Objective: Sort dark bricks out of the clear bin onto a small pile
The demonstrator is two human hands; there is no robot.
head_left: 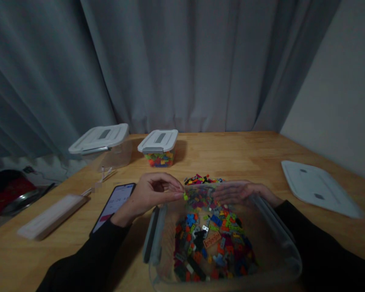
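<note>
My left hand (158,193) is at the far left corner of a clear plastic bin (273,259), thumb and fingertips closed on a small yellow-green toy brick (185,196). Reaching past the bin's far right corner, my right hand (239,192) has its fingers stretched out behind the far wall; they show blurred through the plastic. Mixed toy bricks (213,243) in many colours cover part of the bin's floor. Just beyond the far wall lies a loose pile of small bricks (202,179), partly hidden by the rim. Whether the right fingers touch that pile, I cannot tell.
A phone (115,205) and a white power strip (53,217) lie to the left. Farther back stand a lidded bin (100,140) and a smaller lidded box of bricks (159,148). At the right, a white lid (319,188) lies on the wooden table (231,150).
</note>
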